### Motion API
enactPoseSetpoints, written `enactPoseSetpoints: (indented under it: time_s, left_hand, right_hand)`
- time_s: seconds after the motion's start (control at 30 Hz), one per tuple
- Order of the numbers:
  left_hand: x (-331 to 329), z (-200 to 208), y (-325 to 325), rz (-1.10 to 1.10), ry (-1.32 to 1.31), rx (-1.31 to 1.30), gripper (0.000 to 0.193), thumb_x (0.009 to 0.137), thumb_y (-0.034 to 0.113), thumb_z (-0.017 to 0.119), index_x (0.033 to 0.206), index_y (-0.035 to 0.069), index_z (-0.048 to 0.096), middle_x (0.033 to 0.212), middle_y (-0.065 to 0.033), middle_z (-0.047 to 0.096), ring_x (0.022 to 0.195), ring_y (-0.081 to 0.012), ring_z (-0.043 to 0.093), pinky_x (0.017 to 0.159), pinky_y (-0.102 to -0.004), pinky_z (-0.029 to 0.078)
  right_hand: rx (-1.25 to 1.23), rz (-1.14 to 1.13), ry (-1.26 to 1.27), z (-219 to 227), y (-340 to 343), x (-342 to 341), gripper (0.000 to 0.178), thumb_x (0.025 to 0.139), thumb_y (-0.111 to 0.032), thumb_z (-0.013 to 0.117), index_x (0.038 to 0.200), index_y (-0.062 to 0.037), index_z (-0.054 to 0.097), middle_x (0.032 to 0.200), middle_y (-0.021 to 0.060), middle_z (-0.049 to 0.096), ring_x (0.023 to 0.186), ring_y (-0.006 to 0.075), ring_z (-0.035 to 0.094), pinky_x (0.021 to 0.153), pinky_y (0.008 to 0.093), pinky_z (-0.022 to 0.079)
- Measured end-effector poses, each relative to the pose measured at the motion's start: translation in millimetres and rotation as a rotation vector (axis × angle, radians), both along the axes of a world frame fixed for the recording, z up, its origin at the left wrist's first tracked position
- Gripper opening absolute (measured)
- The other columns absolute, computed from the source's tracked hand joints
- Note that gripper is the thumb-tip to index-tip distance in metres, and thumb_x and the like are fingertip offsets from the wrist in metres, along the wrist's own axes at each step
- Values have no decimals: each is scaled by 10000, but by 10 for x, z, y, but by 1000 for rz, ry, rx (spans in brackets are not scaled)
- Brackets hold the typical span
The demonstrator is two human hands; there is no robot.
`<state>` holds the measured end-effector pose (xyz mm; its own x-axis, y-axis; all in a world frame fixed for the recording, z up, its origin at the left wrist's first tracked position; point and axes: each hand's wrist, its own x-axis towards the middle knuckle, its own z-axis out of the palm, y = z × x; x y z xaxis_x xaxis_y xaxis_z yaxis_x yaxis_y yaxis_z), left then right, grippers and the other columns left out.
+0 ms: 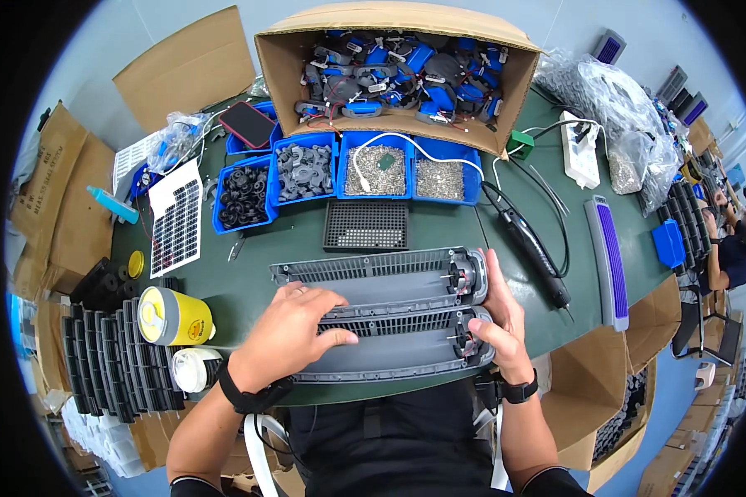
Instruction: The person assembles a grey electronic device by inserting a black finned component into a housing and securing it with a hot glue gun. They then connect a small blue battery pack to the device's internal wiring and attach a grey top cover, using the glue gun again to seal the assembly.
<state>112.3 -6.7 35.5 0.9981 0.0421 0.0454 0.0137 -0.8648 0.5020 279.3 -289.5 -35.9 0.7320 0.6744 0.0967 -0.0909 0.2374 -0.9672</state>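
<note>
Two long grey plastic housing shells lie side by side at the table's front edge, the far shell [365, 286] and the near shell [389, 348]. Both have slotted grilles along their length and a small round fitting with red wires at the right end. My left hand [294, 327] rests across their left part, fingers and thumb spread apart. At the right ends, my right hand [503, 319] grips the shells, its thumb over the near one and its fingers along the far one's end.
Behind stand blue bins of small parts [305, 170] and screws [383, 170], below a carton [398, 124] of blue-and-grey parts. An electric screwdriver [530, 253] and a purple-grilled unit [607, 261] lie right. Left are a yellow cup [174, 319] and stacked dark parts [112, 360]. A co-worker [733, 248] sits far right.
</note>
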Motion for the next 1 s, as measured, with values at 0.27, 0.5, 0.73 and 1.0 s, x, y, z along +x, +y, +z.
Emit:
enactPoseSetpoints:
  time_s: [0.27,0.5,0.73,1.0]
  left_hand:
    - [-28,-113,18,10,21,-3,356,924,307,784,1151,42,711,1090,-150,744,1078,-364,680,1107,-518,455]
    - [-608,583,-34,234,-153,-57,480,897,158,813,1333,37,653,1321,-161,702,1267,-353,643,1137,-493,460]
    - [-1911,932,259,1101,-758,22,348,951,-52,679,1298,-36,661,1257,-157,726,1200,-243,679,1060,-361,505]
    - [-2997,306,839,1337,-160,402,462,888,192,798,1277,-6,647,1220,-244,689,1161,-431,643,1017,-488,507]
  right_hand:
    - [-93,10,-142,134,16,-85,1122,753,-218,719,1671,60,136,1748,212,194,1590,294,273,1274,392,205]
    - [-70,-60,-46,-33,49,-102,1118,746,-351,762,1648,69,254,1676,215,360,1518,298,405,1248,378,269]
    - [-71,-153,-5,112,161,-249,1172,725,-380,786,1672,27,227,1589,254,444,1429,351,492,1207,426,346]
    - [-127,-77,-361,135,110,-197,872,888,-300,691,1612,63,366,1676,284,337,1564,422,310,1262,470,241]
